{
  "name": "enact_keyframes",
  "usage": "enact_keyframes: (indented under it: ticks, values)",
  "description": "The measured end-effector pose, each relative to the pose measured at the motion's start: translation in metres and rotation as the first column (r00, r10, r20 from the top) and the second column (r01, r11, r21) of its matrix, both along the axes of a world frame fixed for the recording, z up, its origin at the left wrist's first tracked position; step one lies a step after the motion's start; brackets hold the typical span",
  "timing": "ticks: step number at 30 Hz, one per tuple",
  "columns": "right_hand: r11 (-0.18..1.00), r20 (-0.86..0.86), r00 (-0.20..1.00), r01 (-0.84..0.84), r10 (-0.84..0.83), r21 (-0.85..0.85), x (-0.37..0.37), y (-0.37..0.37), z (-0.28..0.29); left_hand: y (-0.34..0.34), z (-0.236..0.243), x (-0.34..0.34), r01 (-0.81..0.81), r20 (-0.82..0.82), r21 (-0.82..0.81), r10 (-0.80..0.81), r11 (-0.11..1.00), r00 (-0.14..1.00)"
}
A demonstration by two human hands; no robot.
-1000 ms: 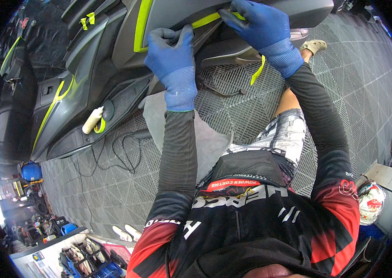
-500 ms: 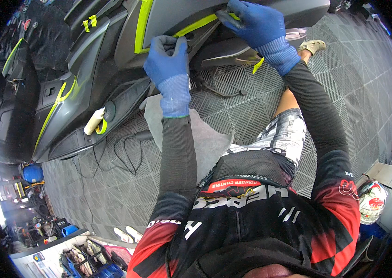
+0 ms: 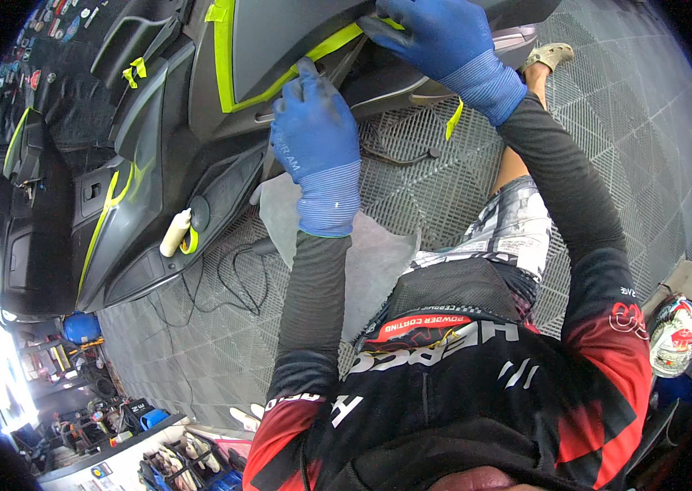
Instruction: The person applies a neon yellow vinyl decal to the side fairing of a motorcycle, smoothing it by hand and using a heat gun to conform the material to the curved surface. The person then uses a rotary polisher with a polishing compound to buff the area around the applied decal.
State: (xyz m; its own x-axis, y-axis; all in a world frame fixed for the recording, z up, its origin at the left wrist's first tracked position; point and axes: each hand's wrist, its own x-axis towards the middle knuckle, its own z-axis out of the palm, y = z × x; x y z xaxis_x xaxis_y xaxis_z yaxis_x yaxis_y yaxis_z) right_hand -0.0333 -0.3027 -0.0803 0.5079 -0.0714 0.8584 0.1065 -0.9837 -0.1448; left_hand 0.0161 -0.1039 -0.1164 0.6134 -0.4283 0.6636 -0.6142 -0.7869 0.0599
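A strip of yellow-green masking tape (image 3: 268,92) runs along the edge of a dark grey moulded panel (image 3: 280,33). My left hand (image 3: 313,123), in a blue glove with dark fingertips, presses an outstretched finger onto the strip at the panel's lower edge. Farther right along that edge, my right hand (image 3: 440,33), gloved alike, has its fingers closed on the same tape. The thumb side of my left hand is partly hidden. A short loose piece of yellow-green tape (image 3: 454,119) hangs by my right wrist.
A pale bottle (image 3: 175,232) rests beside a tape roll (image 3: 190,240) on the lower panel at left. Black cable (image 3: 235,282) and grey cloth (image 3: 362,254) lie near me over grey floor tiles (image 3: 411,180). Far right stands a white-and-red helmet (image 3: 676,335).
My left hand has gone from a pinch at the tape to a finger pressed on it. My right hand keeps its hold. The whole view has shifted slightly.
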Motion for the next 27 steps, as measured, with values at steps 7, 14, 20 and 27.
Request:
enact_keyframes:
  ticks: [7,14,20,27]
  values:
    - [0.995,-0.005,1.0,-0.03,0.031,0.1,-0.002,-0.003,-0.001,-0.004,-0.006,0.002,-0.119,0.002,0.009,0.119,0.993,0.993]
    - [0.996,0.022,1.0,-0.001,-0.001,0.094,0.002,-0.003,-0.007,0.006,0.005,-0.007,0.099,0.034,0.0,-0.099,0.995,0.994]
    - [1.0,0.125,0.992,0.011,-0.011,-0.002,-0.001,-0.004,-0.008,-0.007,-0.002,-0.013,0.178,0.093,0.105,-0.188,0.978,0.978]
    - [0.999,0.138,0.99,0.009,-0.014,0.039,0.006,-0.007,-0.019,-0.022,-0.003,-0.019,0.152,0.101,0.109,-0.163,0.982,0.982]
